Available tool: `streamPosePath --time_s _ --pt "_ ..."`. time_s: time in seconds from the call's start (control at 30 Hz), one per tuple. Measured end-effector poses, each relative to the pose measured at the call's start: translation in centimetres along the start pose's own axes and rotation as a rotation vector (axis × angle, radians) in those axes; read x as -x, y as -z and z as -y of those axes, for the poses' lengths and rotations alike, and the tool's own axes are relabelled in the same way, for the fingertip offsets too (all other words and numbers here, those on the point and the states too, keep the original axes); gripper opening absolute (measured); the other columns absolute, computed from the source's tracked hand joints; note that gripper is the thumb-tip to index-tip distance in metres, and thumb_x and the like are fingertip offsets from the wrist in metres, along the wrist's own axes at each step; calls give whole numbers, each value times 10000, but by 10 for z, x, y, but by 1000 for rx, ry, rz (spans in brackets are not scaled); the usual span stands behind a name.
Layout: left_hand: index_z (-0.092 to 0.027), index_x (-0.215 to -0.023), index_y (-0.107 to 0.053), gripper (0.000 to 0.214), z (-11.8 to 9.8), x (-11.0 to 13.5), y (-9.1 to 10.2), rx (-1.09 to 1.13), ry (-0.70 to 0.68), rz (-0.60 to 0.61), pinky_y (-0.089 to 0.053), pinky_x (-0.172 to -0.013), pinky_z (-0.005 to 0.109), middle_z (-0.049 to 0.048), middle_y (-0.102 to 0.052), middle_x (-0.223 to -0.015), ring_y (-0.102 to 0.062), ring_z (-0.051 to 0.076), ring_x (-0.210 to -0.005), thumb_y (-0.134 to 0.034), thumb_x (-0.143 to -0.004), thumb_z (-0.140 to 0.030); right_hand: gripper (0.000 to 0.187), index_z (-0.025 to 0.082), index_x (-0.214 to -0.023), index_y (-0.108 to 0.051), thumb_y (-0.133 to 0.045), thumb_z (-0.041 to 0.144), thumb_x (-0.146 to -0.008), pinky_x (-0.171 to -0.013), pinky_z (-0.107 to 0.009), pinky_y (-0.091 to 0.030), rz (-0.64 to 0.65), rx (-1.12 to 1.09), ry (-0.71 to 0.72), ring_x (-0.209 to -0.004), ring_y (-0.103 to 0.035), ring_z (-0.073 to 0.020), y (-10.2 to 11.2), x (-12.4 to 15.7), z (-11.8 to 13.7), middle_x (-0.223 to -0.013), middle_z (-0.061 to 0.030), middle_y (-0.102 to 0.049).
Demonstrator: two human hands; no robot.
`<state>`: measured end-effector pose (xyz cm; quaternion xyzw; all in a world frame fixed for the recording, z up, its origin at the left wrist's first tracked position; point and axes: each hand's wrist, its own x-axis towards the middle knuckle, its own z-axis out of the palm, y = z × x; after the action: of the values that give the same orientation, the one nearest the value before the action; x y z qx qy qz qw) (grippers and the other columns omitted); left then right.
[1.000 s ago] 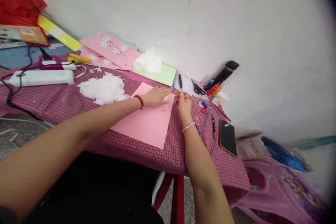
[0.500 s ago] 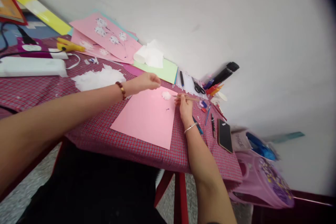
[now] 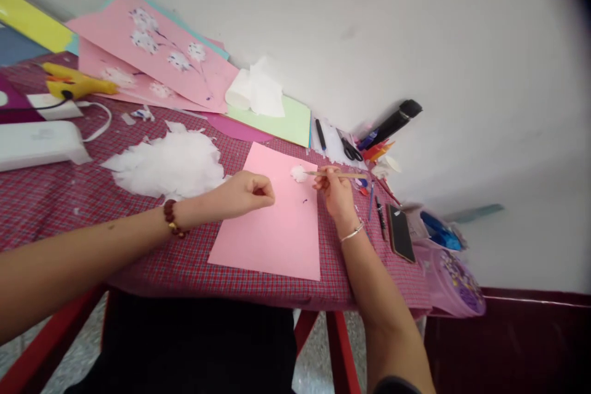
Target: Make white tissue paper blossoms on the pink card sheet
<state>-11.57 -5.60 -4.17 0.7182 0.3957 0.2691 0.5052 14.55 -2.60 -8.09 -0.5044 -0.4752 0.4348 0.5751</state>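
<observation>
Pink paper [image 3: 272, 240] lies mid-frame, a white tuft [image 3: 298, 173] near its upper-right corner. The right hand [image 3: 339, 197] pinches a slim tan stick [image 3: 348, 175]; the left hand [image 3: 247, 194] curls closed.

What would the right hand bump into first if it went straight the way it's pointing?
Probably the small white tuft on the pink sheet. The right hand points towards it, and the thin stick it holds has its tip right by the tuft's edge; whether they touch is hard to tell.
</observation>
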Motion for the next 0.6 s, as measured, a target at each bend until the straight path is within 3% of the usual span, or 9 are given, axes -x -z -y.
streamPosePath --time_s 0.1,0.17,0.27,0.37,0.47,0.6 --pt "-128 -794 -622 173 -3 -7 1 201 38 -30 -432 -569 218 3 -587 -668 -522 94 -586 -534 -790 -277 236 217 -961 -629 -548 423 -878 -564 -253 -480 110 31 94 -542 -566 -102 -18 15 20 -725 5 -661" --pt "-127 -972 -630 257 -2 -9 0 187 0 -35 -451 -586 226 8 -590 -699 -532 98 -596 -456 -862 -279 214 236 -976 -641 -512 393 -911 -581 -261 -478 194 113 132 -585 -588 -112 -31 30 33 -780 -6 -666" --pt "-222 -1288 -529 395 6 -8 -5 -214 -235 34 -446 -638 239 3 -595 -734 -544 114 -644 -371 -926 -221 175 259 -960 -677 -534 345 -908 -652 -279 -501 279 249 139 -660 -605 -120 -42 50 43 -869 -15 -658" --pt "-343 -1414 -393 538 18 -2 -13 -756 -458 75 -418 -686 275 13 -584 -760 -537 141 -687 -380 -919 -132 147 268 -947 -686 -550 301 -905 -728 -293 -514 375 231 124 -802 -631 -151 -40 60 38 -887 -21 -664" --pt "-402 -1438 -325 624 26 1 -19 -1036 -480 48 -385 -667 294 16 -562 -746 -521 161 -685 -408 -899 -99 157 274 -908 -689 -537 237 -915 -729 -285 -499 427 188 68 -786 -616 -144 -31 62 28 -813 -6 -634" --pt "-422 -1423 -342 649 26 0 -20 -1060 -441 69 -367 -659 304 18 -556 -745 -500 166 -667 -462 -871 -103 236 285 -1006 -686 -486 184 -932 -687 -303 -475 458 233 101 -742 -584 -148 -19 62 24 -800 -18 -606"
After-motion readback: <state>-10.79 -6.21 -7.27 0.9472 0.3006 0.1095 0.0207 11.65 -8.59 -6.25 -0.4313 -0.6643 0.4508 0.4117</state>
